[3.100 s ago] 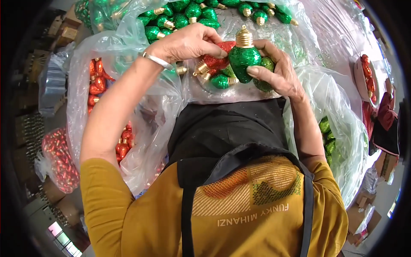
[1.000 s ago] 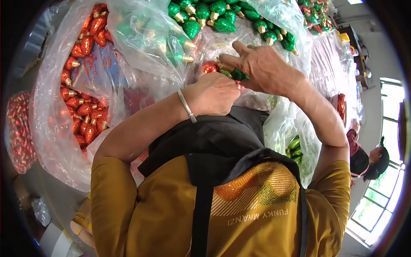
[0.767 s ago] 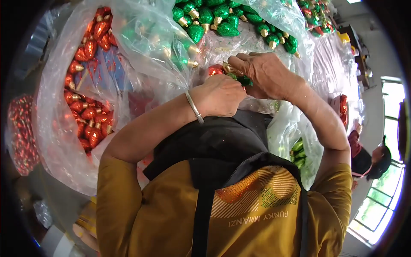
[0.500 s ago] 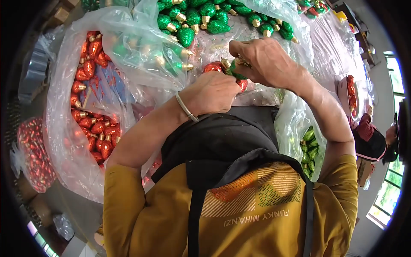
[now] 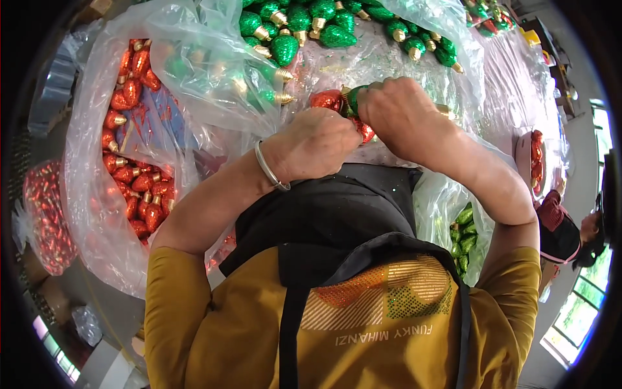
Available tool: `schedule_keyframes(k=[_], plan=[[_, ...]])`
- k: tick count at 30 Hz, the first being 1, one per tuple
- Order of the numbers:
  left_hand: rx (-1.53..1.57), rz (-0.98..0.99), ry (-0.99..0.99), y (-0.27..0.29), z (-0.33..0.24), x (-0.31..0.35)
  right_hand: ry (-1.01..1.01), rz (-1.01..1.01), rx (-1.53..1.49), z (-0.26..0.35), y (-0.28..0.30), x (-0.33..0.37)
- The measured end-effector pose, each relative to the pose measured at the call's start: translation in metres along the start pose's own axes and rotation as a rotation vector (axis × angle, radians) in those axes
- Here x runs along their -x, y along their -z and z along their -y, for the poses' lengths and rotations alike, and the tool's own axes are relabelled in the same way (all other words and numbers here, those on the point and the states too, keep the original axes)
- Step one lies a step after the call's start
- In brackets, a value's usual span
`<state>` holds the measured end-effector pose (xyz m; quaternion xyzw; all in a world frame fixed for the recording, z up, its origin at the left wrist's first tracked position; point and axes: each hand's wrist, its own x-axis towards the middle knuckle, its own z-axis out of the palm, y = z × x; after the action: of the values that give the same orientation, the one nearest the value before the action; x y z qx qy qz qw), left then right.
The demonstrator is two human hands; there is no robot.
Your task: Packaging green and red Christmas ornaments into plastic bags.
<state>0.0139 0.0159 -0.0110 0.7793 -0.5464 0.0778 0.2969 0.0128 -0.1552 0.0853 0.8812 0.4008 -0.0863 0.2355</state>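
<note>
Ornaments are held between both hands: a red bulb (image 5: 326, 100) by the left hand (image 5: 315, 144), a green bulb (image 5: 355, 98) clamped in the right hand (image 5: 400, 117), near clear bags (image 5: 194, 71).

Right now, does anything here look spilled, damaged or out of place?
Nothing stands out. The red ornaments and green ornaments sit sorted in clear plastic bags, and the left hand and right hand hold a few between them.

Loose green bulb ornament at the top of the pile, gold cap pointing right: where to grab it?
Grip the green bulb ornament across its wide glittered body, coming from above. It lies on its side on the clear plastic sheet; the gold cap is narrow and neighbours crowd its sides.
</note>
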Motion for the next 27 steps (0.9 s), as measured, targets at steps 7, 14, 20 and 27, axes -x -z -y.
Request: schedule_keyframes(k=[7, 14, 20, 27], plan=[[0.054, -0.075, -0.052, -0.010, 0.006, -0.005, -0.035, -0.119, 0.010, 0.001, -0.002, -0.013], [-0.019, 0.045, -0.034, 0.010, -0.006, -0.010, -0.222, -0.566, -0.503, -0.023, 0.023, -0.007], [-0.419, 0.108, 0.135, 0.045, -0.044, 0.003, -0.190, -0.861, -1.683, -0.008, -0.034, -0.037], [-0.334, -0.071, 0.186, 0.039, -0.046, 0.026, -0.196, -0.761, -1.325, 0.016, -0.061, -0.041]])
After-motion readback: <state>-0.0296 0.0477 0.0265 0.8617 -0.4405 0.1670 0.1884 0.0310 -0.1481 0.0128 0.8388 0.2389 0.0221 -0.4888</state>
